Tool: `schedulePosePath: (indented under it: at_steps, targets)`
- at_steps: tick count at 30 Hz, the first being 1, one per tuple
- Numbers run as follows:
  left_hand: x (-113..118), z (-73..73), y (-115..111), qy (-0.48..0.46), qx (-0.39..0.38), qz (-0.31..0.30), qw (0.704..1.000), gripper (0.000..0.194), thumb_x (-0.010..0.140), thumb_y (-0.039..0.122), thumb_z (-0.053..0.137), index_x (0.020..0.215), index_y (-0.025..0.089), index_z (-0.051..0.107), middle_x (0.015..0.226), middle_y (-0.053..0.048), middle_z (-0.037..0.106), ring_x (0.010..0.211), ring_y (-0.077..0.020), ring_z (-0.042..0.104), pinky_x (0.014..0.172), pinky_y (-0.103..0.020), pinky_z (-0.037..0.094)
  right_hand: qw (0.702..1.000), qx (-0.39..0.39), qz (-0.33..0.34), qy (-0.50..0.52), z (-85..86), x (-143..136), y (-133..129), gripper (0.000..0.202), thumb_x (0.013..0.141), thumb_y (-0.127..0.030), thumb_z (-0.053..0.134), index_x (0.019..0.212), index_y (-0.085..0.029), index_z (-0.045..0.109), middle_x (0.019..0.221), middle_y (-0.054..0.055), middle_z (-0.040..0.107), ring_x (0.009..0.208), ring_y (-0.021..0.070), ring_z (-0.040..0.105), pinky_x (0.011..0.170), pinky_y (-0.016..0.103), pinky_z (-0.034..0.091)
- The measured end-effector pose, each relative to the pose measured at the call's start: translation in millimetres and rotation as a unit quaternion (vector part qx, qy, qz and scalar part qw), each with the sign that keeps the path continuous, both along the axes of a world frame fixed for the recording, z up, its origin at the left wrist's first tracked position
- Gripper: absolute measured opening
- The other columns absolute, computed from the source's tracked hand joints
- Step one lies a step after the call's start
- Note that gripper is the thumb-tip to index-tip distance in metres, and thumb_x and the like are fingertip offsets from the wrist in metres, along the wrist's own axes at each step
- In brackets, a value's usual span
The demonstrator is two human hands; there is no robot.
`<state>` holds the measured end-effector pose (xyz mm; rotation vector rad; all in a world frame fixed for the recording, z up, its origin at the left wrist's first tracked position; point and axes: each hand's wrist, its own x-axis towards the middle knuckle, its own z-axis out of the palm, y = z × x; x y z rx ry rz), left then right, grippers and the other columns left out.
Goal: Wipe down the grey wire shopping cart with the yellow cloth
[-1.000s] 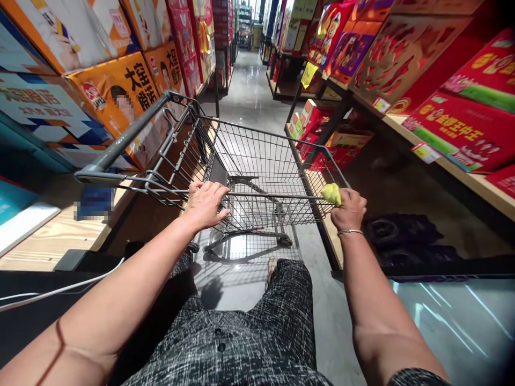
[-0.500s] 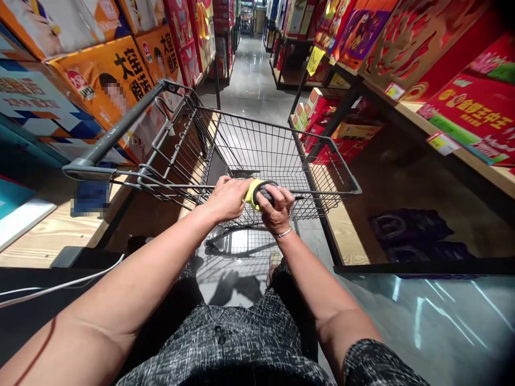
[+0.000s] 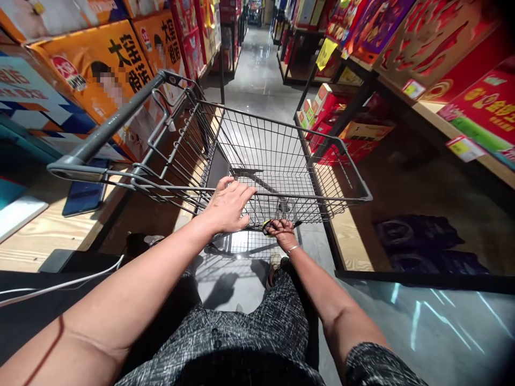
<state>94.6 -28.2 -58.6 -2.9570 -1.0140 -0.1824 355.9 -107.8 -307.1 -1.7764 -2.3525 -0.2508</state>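
Observation:
An empty wire shopping cart (image 3: 257,128) stands in front of me, turned sideways, its grey handle at the left. My left hand (image 3: 231,206) lies over the cart's near top rail, fingers spread and thumb apart, with nothing held in it. Lower and to the right, outside the basket's near side, my right hand (image 3: 281,233) has its fingers curled round a small black and yellow roll (image 3: 267,227), most of which the fingers hide.
Orange cartons (image 3: 92,69) fill the left shelf, with a dark phone (image 3: 86,193) on its wooden ledge and a white cable (image 3: 60,287) below. Red boxes (image 3: 483,102) line the right shelf. Between them an aisle floor (image 3: 257,69) runs ahead.
My right hand has moved down and away from my left hand, taking the roll with it. My left hand has let go of the roll and spread over the rail.

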Motion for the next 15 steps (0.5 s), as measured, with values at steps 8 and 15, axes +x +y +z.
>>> schedulePosePath:
  at_steps: [8,15]
  targets:
    - [0,-2.7,0,0.004,0.008,0.004,1.000,0.058,0.084,0.038,0.057,0.136,0.014,0.048,0.124,-0.013,0.058,0.114,-0.0307,0.051,0.113,-0.045,0.027,0.952,0.283,-0.071,0.098,107.8,45,10,0.029,0.085,-0.016,0.066,0.104,-0.036,0.075,0.120,0.007,0.052,0.123,0.0298,0.035,0.105,0.050,0.037]
    - [0,-2.8,0,0.002,0.013,0.000,1.000,0.058,0.083,0.037,0.057,0.135,0.012,0.049,0.122,-0.013,0.059,0.112,-0.0305,0.052,0.112,-0.044,0.030,0.954,0.258,-0.121,0.096,38.9,34,10,0.035,0.082,-0.006,0.054,0.097,-0.032,0.073,0.115,0.009,0.050,0.118,0.0269,0.037,0.100,0.046,0.044]
